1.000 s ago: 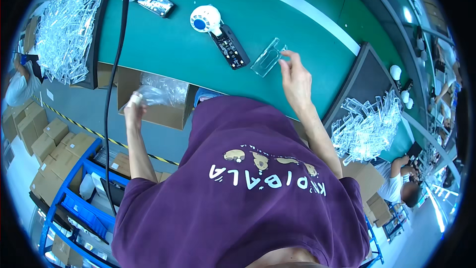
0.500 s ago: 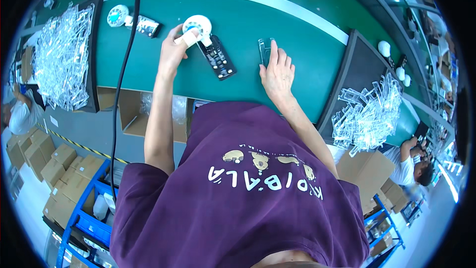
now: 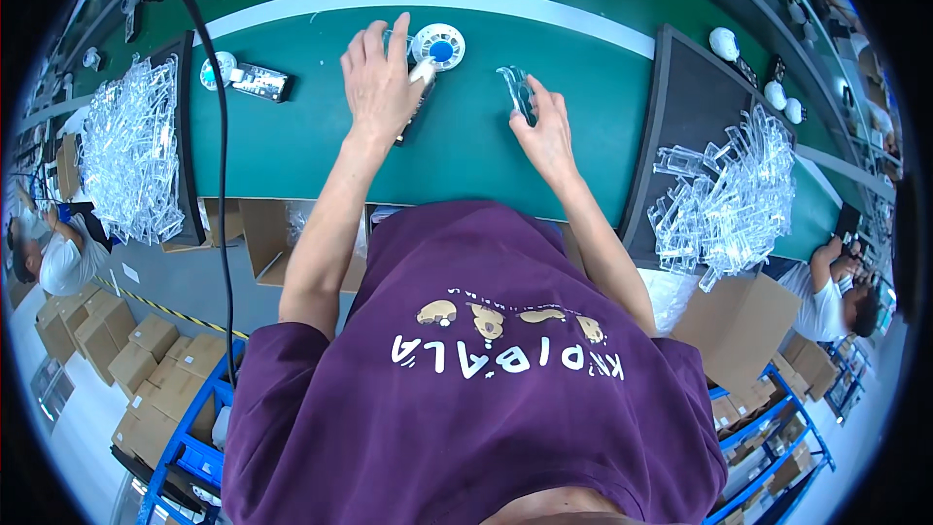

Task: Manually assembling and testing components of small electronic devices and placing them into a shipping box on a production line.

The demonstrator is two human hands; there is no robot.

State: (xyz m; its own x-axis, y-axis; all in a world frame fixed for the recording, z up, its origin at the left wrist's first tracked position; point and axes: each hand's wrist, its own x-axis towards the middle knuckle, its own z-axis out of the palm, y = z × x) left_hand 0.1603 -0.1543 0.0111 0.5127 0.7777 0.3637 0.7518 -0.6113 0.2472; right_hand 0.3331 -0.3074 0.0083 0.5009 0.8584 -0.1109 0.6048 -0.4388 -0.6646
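My left hand (image 3: 381,83) is over a small device with a round white fan-like head (image 3: 445,31) and blue centre. Its fingers are stretched and apart; a whitish cover on the thumb (image 3: 423,69) lies against the head. Most of the device's dark body is hidden under this hand. A clear edge shows by the left fingertips; whether it is held I cannot make out. To the right, my right hand (image 3: 544,131) grips a clear plastic cover (image 3: 514,87) between thumb and fingers, tilted above the green mat (image 3: 321,151).
A similar device (image 3: 260,81) lies at the left. Dark trays heaped with clear plastic parts (image 3: 131,151) (image 3: 729,199) flank the mat. A black cable (image 3: 223,156) hangs down the left side. White-headed devices (image 3: 724,43) sit at the far right. People work at both sides.
My left hand has shifted right over the device, its fingers now stretched out. The device's head sits further right. My right hand has lifted the clear cover off the mat.
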